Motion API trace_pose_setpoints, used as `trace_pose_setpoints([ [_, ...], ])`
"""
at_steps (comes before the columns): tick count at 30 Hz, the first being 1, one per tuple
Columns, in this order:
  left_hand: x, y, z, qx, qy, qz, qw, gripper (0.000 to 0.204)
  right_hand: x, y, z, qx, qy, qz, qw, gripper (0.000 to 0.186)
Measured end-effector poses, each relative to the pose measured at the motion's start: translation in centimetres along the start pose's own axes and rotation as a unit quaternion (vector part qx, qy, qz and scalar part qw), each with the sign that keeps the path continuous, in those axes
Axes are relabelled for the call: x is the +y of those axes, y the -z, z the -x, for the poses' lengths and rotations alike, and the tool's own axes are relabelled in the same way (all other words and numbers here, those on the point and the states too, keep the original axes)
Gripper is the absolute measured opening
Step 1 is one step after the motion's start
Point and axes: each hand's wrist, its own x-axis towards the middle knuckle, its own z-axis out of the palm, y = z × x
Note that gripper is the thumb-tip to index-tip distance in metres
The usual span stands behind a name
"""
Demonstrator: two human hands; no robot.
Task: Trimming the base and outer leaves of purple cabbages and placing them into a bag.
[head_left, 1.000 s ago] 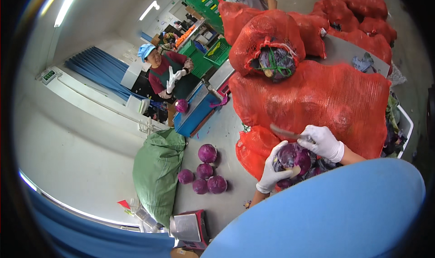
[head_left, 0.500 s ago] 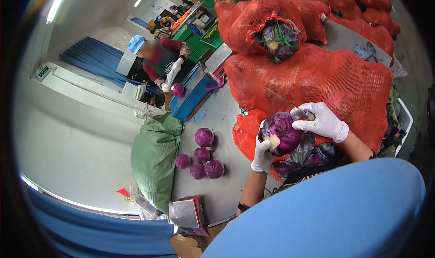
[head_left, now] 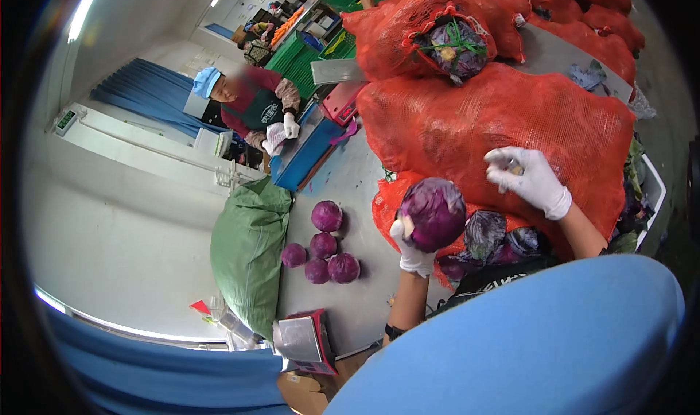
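A purple cabbage (head_left: 435, 214) rests in my left hand (head_left: 413, 249), whose white-gloved fingers close around its lower left side. A pale cut stem end shows beside the thumb. Raised to the right and apart from the cabbage, my right hand (head_left: 531, 181), also gloved, is closed on a knife (head_left: 515, 168); only part of its handle shows clearly, and the blade is hard to make out. Below the held cabbage lie loose dark outer leaves (head_left: 485, 234). Several trimmed cabbages (head_left: 323, 244) sit grouped on the metal table (head_left: 364, 298) to the left.
Large red mesh sacks (head_left: 503, 134) fill the table's right side, one open with cabbage showing. A green sack (head_left: 251, 251) and a scale (head_left: 300, 340) stand left. Across the table, a co-worker (head_left: 255, 109) handles a wrapped cabbage beside a blue tray (head_left: 302, 156). A white bin (head_left: 655, 196) holds leaves.
My right hand has drawn up and away from the cabbage with the knife. The cabbage has turned and shifted slightly left in my left hand. The co-worker's cabbage is now wrapped.
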Motion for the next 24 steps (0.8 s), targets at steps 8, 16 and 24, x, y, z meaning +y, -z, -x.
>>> trace_pose_setpoints([
  [8,-1.1,0.5,0.4,0.108,0.051,-0.080,0.990,0.086,0.0,-2.7,1.0,-0.053,0.025,0.074,0.995,0.036],
  [16,-1.3,0.5,0.5,0.167,0.018,-0.087,0.982,0.092,3.0,-0.6,0.0,0.039,0.076,0.204,0.975,0.013],
  [24,0.2,0.5,0.1,0.103,0.026,-0.165,0.981,0.085,-1.0,-2.9,0.3,-0.022,0.219,0.103,0.970,0.046],
])
